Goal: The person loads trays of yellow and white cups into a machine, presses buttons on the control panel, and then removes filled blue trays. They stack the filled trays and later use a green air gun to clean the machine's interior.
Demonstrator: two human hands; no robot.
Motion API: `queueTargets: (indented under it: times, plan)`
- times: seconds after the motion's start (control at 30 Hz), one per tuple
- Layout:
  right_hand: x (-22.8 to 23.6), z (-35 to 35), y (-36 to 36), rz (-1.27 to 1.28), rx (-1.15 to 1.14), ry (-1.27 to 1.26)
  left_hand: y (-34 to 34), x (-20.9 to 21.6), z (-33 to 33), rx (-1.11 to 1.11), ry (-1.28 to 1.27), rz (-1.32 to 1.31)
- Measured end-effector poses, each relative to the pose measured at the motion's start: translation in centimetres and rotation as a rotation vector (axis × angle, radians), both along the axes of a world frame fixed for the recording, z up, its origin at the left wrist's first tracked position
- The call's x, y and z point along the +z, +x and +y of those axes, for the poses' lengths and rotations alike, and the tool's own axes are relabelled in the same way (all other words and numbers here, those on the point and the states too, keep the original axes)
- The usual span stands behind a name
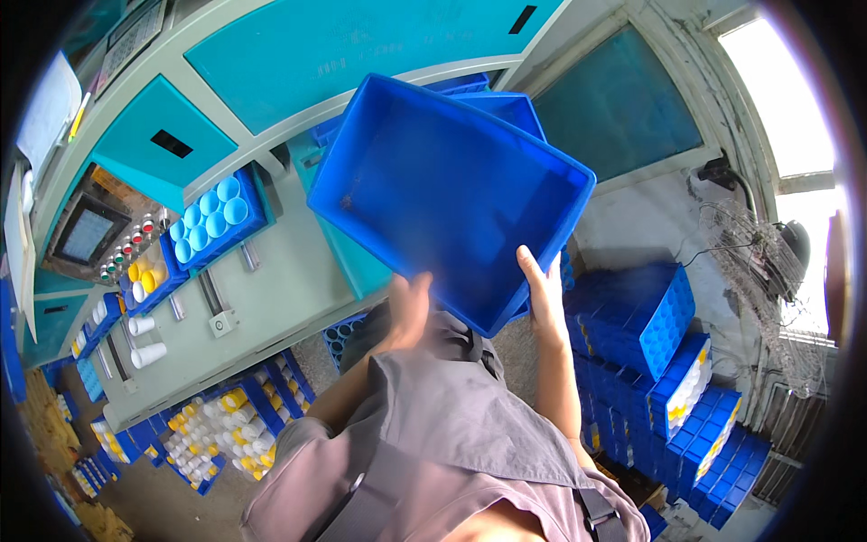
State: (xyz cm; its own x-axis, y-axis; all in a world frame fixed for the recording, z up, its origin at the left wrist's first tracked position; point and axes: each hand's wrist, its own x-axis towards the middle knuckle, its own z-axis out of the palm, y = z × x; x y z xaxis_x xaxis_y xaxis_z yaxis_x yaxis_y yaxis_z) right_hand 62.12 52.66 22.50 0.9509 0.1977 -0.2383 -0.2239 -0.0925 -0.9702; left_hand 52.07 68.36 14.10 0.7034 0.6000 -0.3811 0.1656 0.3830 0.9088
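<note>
Grey apron (470,406), then blue bin (433,172), L hand (410,310) & R hand (543,294) part-curled, gripping it

In front of me stands a large metal cabinet of teal panels in a pale grey frame (361,45), fitted with black recessed handles (170,143). A long, pale grey-green tabletop (284,248) runs along my left. To my right, a scuffed off-white wall (623,217) carries a dark teal rectangular panel (619,108); farther right, white daylight glares through a pale-framed window (777,99). Grey-brown floor (163,506) shows below me.
</note>
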Motion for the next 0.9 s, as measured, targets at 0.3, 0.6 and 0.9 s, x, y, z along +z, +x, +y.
queueTargets:
  times: [0.3, 0.6, 0.9]
  plan:
    - [5.2, -1.4, -1.6, -0.491, -0.058, -0.108, -0.7, -5.9, 7.5, 0.232, -0.747, -0.194]
    - [5.5, -4.4, -3.7, -1.472, 0.389, -0.153, 11.7, -8.0, 12.1, 0.382, -0.939, -0.284]
    - [5.5, -9.5, -3.1, -1.682, 0.288, -0.149, 16.3, -11.2, 9.0, 0.310, -0.881, -0.338]
